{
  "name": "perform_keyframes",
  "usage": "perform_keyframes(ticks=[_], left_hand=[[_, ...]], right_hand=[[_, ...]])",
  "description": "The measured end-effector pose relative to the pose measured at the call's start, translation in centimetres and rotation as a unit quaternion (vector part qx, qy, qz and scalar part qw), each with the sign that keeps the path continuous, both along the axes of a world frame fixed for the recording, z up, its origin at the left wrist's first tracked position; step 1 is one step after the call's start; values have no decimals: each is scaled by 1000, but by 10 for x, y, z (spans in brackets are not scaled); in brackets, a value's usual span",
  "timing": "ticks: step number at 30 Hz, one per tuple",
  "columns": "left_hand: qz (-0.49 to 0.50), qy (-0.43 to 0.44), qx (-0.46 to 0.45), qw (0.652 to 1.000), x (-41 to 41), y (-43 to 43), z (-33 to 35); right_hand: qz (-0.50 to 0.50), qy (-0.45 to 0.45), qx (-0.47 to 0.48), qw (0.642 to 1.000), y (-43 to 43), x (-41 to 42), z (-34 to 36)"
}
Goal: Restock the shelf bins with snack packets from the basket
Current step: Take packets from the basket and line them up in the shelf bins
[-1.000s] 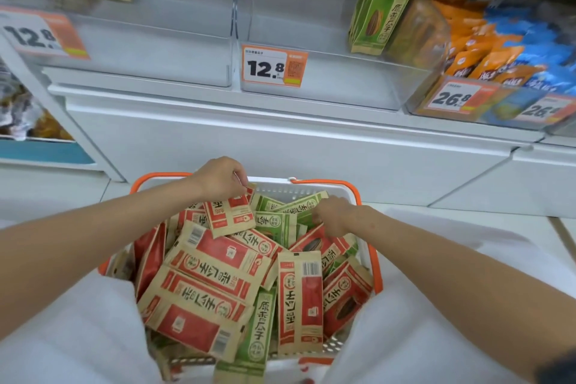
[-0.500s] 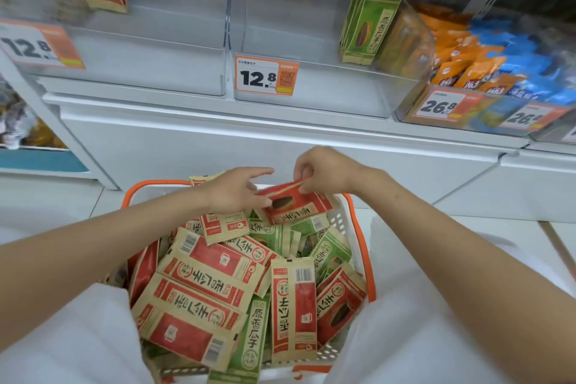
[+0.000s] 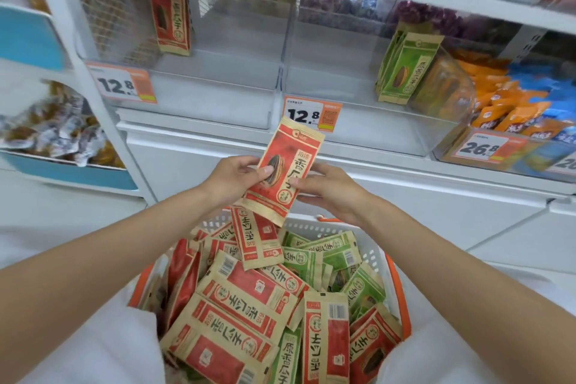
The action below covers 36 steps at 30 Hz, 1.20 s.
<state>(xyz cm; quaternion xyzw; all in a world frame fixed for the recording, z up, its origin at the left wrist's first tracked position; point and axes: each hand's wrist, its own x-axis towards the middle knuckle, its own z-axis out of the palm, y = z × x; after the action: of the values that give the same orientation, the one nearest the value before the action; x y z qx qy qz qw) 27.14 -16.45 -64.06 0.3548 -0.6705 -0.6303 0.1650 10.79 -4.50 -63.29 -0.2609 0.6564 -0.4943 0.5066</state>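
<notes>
Both hands, left hand (image 3: 237, 179) & right hand (image 3: 327, 188), fingers closed on opposite edges of one red seed packet (image 3: 285, 170), hold it upright above the basket (image 3: 378, 256), face out, prob. to match the red-packet bin (image 3: 218, 84).

"12.8" on two orange bin price tags (image 3: 313, 114), "26.8" on a third (image 3: 486, 148).

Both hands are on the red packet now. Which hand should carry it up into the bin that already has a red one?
Left, probably. The left hand already pinches the red packet, and the bin with the standing red packet sits up and to the left. The right hand would have to cross over.
</notes>
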Motion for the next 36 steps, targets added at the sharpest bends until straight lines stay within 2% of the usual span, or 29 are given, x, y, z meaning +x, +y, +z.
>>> perform_keyframes(ticks=[5, 8, 11, 18, 22, 29, 36], left_hand=[[62, 41, -76, 994, 17, -23, 23], [135, 59, -183, 972, 17, -52, 43], [202, 51, -246, 947, 10, -91, 71], [208, 33, -243, 947, 3, -196, 114], [224, 55, -172, 958, 3, -256, 99], [239, 12, -149, 959, -6, -322, 85], [185, -82, -215, 955, -5, -345, 68]], right_hand=[[17, 106, -43, 993, -41, 26, 24], [10, 106, -97, 990, -78, 34, 55], [2, 120, -133, 984, -122, 38, 89], [-17, 128, -157, 979, -229, 32, 125], [-23, 175, -130, 976, -303, 26, 109], [-41, 311, -98, 944, -407, 23, 69], [-79, 364, -139, 917, -439, 14, 45]])
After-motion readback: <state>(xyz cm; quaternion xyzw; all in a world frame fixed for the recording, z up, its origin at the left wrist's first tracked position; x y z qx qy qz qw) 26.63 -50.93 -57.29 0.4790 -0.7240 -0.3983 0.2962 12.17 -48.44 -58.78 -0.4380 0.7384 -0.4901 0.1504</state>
